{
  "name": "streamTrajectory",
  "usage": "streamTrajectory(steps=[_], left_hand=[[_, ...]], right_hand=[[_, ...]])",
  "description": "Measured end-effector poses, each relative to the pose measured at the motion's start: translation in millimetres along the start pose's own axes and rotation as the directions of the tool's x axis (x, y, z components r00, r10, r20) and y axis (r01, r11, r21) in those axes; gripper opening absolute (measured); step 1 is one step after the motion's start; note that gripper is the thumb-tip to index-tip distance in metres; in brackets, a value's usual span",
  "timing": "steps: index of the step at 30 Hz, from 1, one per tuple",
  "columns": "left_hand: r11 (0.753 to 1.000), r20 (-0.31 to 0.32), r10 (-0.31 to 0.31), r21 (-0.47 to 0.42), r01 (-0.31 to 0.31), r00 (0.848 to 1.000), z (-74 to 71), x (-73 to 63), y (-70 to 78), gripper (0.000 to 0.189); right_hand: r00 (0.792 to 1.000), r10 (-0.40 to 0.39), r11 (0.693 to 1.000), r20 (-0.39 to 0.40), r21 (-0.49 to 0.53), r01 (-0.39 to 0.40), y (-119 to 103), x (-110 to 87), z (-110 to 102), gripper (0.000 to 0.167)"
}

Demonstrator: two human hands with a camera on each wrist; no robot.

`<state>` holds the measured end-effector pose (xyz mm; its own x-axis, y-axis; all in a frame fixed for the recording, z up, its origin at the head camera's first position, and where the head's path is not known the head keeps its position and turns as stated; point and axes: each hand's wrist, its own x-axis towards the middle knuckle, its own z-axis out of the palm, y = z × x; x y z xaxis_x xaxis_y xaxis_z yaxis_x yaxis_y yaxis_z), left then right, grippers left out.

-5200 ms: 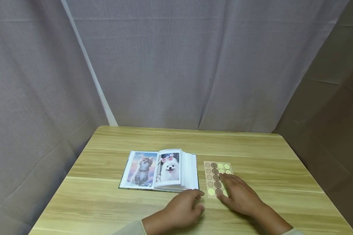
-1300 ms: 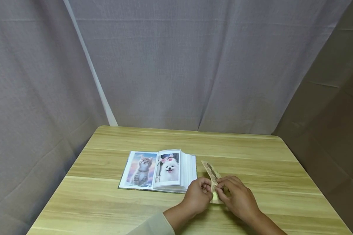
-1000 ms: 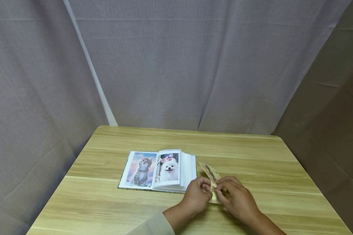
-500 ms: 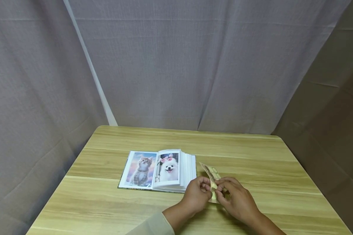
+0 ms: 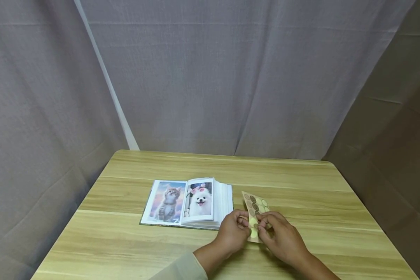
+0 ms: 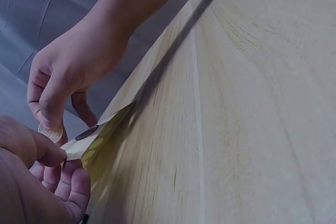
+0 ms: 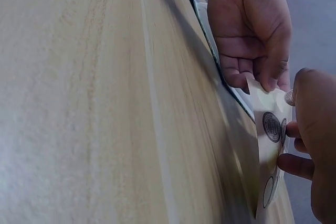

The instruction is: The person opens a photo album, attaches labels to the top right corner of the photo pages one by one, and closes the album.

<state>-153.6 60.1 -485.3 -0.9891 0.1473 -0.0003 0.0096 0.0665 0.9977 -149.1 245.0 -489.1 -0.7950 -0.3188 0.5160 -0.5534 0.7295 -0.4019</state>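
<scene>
A tan sheet of round stickers (image 5: 253, 203) is raised and tilted beside the album. My left hand (image 5: 232, 232) pinches its left edge between thumb and fingers, as the right wrist view of the sheet (image 7: 261, 109) also shows. Between the thumb and forefinger of my right hand (image 5: 283, 235) is a small round sticker (image 6: 51, 131), pale with a printed pattern. The other fingers of that hand lie against the sheet. Dark printed circles and bare yellowish circles show on the sheet's face. Its lower right part is hidden behind my right hand.
An open photo album (image 5: 227, 202) lies just left of the sheet, showing a kitten picture (image 5: 168, 202) and a white dog picture (image 5: 201, 200). Both rest on a wood-grain table (image 5: 294, 182). Grey curtains (image 5: 182, 77) hang behind and at the sides.
The sheet, flat on the table at first, has been lifted by my left hand. My right hand has come to pinch a sticker. Lately the sheet has turned its face more upward.
</scene>
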Motion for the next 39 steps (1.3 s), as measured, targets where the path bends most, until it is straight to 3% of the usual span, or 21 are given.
streamTrajectory(steps=[13, 21, 28, 34, 39], left_hand=[[1.000, -0.017, -0.017, 0.024, 0.018, 1.000, -2.3, 1.0, -4.0, 0.042], [0.993, -0.030, 0.006, 0.121, -0.003, 1.000, -4.5, -2.9, -3.0, 0.032], [0.982, -0.040, 0.024, 0.187, -0.016, 0.999, -7.3, -2.9, -3.6, 0.028], [0.981, -0.004, 0.014, 0.195, -0.013, 1.000, -11.3, -5.7, -1.3, 0.026], [0.963, 0.086, 0.029, 0.264, -0.051, 0.996, -18.4, -10.9, 1.9, 0.023]], right_hand=[[0.991, 0.102, 0.995, 0.082, -0.018, -0.100, 8.2, 0.0, 4.7, 0.030], [0.980, 0.142, 0.990, 0.137, -0.036, -0.139, 8.9, 1.1, 6.5, 0.029], [0.981, 0.136, 0.990, 0.135, -0.056, -0.129, 11.3, 1.3, 7.6, 0.029], [0.987, 0.116, 0.992, 0.116, -0.057, -0.110, 12.9, 1.1, 7.9, 0.031], [0.987, 0.117, 0.993, 0.113, -0.042, -0.113, 12.1, 3.4, 6.3, 0.027]])
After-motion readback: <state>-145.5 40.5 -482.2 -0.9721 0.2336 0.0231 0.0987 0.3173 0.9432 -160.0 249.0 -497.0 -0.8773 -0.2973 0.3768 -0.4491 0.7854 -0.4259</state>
